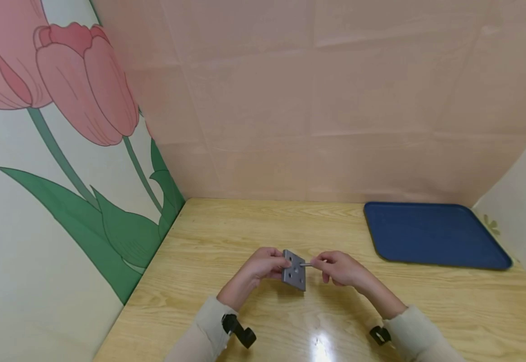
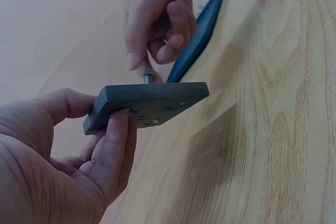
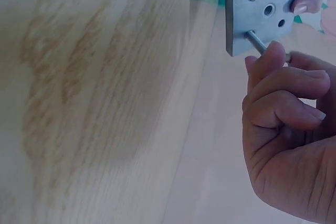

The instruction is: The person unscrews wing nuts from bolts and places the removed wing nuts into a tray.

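Note:
Above the table, my left hand point(image 1: 263, 264) grips a square grey metal plate point(image 1: 295, 281) by one edge, thumb on one face and fingers on the other. Several round holes pass through the plate, the central one ringed, as the right wrist view shows. From the other side, my right hand point(image 1: 343, 269) pinches a thin metal pin point(image 3: 256, 41) between thumb and fingertip. The pin's far end meets the plate at a corner hole; how deep it goes, I cannot tell. Fingertips cover the pin's near end.
A blue tray point(image 1: 435, 234) lies at the back right of the wooden table point(image 1: 227, 221). Behind the table hangs a pinkish-brown sheet point(image 1: 263, 110). A wall with painted tulips point(image 1: 86, 80) borders the left, and a pale wall stands at the right.

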`<action>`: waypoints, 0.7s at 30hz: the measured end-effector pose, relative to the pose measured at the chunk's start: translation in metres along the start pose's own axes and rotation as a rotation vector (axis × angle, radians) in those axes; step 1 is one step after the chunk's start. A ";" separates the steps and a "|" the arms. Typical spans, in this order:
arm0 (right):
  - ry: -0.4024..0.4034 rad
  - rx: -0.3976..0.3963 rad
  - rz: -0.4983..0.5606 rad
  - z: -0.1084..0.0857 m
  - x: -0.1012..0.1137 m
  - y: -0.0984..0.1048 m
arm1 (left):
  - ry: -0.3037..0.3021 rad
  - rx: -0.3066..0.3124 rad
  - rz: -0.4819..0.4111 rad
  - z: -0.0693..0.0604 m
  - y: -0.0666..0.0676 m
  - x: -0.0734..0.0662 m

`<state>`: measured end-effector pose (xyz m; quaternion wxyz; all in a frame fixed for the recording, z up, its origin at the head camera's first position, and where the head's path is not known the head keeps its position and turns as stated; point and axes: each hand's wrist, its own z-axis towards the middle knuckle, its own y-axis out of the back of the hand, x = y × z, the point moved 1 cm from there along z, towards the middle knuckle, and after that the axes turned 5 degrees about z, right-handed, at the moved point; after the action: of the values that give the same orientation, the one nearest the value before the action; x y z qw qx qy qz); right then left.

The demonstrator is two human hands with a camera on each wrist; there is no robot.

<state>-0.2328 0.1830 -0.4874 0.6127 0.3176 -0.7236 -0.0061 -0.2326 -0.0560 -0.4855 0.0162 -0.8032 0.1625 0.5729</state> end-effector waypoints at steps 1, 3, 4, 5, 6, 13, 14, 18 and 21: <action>0.018 0.003 -0.004 0.000 0.000 0.000 | -0.001 -0.001 0.001 0.000 0.000 0.000; 0.057 0.006 -0.010 0.000 -0.001 0.001 | -0.001 -0.003 0.002 0.000 0.000 0.000; 0.075 0.008 -0.012 0.000 -0.001 0.001 | -0.001 -0.003 0.001 0.000 0.000 0.000; 0.089 0.007 -0.015 0.000 -0.001 0.002 | 0.000 -0.005 0.000 0.000 0.000 0.000; 0.096 0.004 -0.018 0.001 -0.001 0.002 | 0.002 -0.006 -0.001 0.000 0.000 0.000; 0.092 -0.028 -0.038 0.001 0.000 0.000 | 0.002 -0.005 -0.001 -0.001 0.001 -0.001; 0.083 -0.034 -0.036 0.001 0.001 -0.001 | 0.001 -0.003 -0.001 -0.001 0.001 -0.001; 0.034 -0.065 -0.008 0.001 0.003 -0.001 | -0.005 0.000 -0.001 -0.001 0.001 0.000; -0.010 -0.084 0.038 0.001 0.004 -0.001 | -0.006 0.001 -0.001 -0.001 0.001 0.000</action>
<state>-0.2332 0.1801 -0.4844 0.6219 0.2778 -0.7317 -0.0266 -0.2317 -0.0572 -0.4847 0.0173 -0.8015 0.1622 0.5754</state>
